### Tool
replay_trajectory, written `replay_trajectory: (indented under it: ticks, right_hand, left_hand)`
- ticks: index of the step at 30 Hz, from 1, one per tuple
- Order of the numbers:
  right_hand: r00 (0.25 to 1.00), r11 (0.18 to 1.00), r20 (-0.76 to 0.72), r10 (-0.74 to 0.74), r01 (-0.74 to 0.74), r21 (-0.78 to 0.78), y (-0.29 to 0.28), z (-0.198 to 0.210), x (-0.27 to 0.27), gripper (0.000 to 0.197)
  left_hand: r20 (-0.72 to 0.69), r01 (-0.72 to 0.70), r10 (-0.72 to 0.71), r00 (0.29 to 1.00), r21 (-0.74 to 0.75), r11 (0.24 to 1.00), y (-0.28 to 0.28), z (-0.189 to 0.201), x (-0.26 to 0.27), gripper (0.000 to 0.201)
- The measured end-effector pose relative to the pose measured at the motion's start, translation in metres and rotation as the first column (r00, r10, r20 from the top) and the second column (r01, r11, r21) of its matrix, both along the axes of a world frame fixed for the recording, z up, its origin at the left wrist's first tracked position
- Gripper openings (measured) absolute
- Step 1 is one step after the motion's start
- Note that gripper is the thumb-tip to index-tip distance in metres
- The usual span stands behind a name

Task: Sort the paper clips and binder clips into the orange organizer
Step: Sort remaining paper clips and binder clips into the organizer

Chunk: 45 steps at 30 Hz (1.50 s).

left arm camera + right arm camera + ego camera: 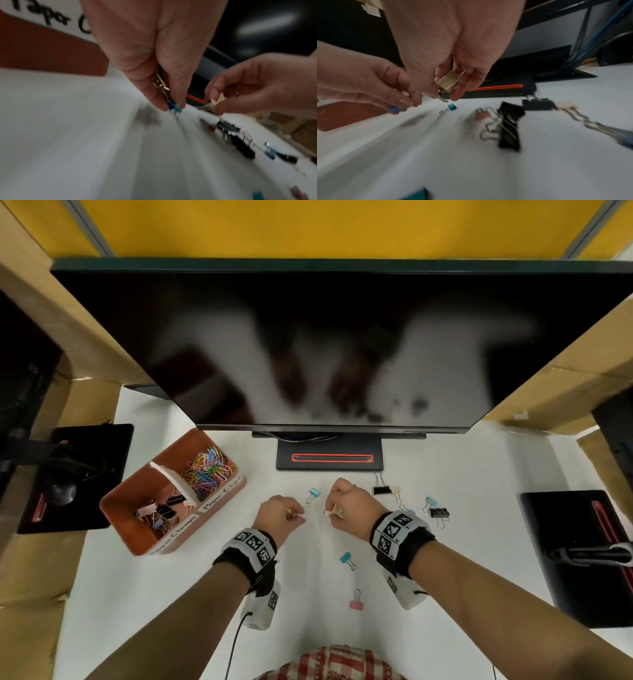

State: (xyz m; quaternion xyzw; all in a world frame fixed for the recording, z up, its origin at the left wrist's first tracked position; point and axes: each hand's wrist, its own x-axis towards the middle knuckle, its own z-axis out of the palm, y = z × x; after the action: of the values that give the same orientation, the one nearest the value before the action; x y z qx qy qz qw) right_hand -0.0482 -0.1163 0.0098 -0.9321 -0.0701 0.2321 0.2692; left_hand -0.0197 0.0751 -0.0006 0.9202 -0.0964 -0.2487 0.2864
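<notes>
The orange organizer (118, 510) stands at the left, with coloured paper clips (209, 470) in its far compartment and several binder clips (159, 511) in the near one. My left hand (298, 514) pinches a small blue binder clip (169, 104) just above the table. Close to its right, my right hand (330, 510) grips a beige binder clip (447, 81). A teal binder clip (313, 494) lies just beyond both hands. More binder clips lie loose: black (381, 489), beige (396, 491), blue (430, 502), black (439, 512), teal (346, 558) and pink (357, 604).
A large dark monitor (325, 344) hangs over the far side of the white table (171, 611), its stand base (329, 467) just beyond the hands. Black stand bases sit at the left (78, 474) and right (575, 556) edges. Cardboard boxes (548, 392) flank the desk.
</notes>
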Motion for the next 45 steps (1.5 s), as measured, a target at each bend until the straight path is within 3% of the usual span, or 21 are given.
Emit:
replay_trajectory:
  ticks: [5,10,14,18,20,24,28,33,36,40,45]
  right_hand:
    - [0.987,0.986,0.134,0.090,-0.108,0.128,0.049,0.026,0.024,0.013]
    - [0.944,0.927,0.257,0.208,-0.274,0.257,0.146,0.063,0.055,0.012]
    - [0.935,0.914,0.225,0.274,-0.326,0.241,0.225,0.071,0.070,0.013]
    - [0.961,0.944,0.139,0.238,-0.263,0.198,0.258,0.067,0.075,0.038]
    - [0.964,0.955,0.175,0.201,-0.233,0.185,0.249,0.066,0.074,0.040]
    - [0.958,0.978,0.274,0.079,-0.128,0.163,0.191,0.062,0.063,0.029]
    - [0.970,0.994,0.229,-0.086,0.068,0.085,0.098,0.047,0.039,0.036]
    - [0.955,0.939,0.048,-0.292,0.295,-0.176,-0.008,0.033,-0.004,0.066]
    - [0.953,0.937,-0.063,-0.297,0.278,-0.211,-0.043,0.021,-0.026,0.081]
    - [0.969,0.969,-0.140,-0.206,0.182,-0.166,-0.053,0.009,-0.032,0.081]
    - [0.982,0.979,-0.135,-0.130,0.106,-0.171,-0.048,-0.006,-0.025,0.062]
  left_hand:
    - [0.158,-0.124,0.136,0.978,-0.083,0.989,0.049,0.055,0.012,0.016]
    - [0.303,-0.289,0.283,0.910,-0.026,0.957,0.142,0.108,0.018,0.013]
    - [0.163,-0.428,0.426,0.890,-0.020,0.903,0.196,0.107,0.026,0.008]
    - [0.018,-0.423,0.426,0.904,-0.086,0.902,0.207,0.093,0.034,0.027]
    - [0.015,-0.412,0.416,0.909,-0.123,0.903,0.200,0.096,0.039,0.030]
    - [-0.146,-0.411,0.384,0.912,-0.327,0.851,0.168,0.099,0.048,0.029]
    - [-0.069,-0.162,0.147,0.987,-0.335,0.928,0.099,0.093,0.051,0.016]
    - [0.035,0.110,-0.105,0.994,-0.235,0.966,0.005,0.059,0.042,0.021]
    - [0.041,0.213,-0.209,0.977,-0.105,0.971,-0.032,0.029,0.034,0.033]
    - [-0.033,0.242,-0.239,0.970,0.105,0.965,-0.056,-0.001,0.028,0.040]
    - [0.009,0.144,-0.146,0.989,0.114,0.983,-0.057,-0.019,0.026,0.019]
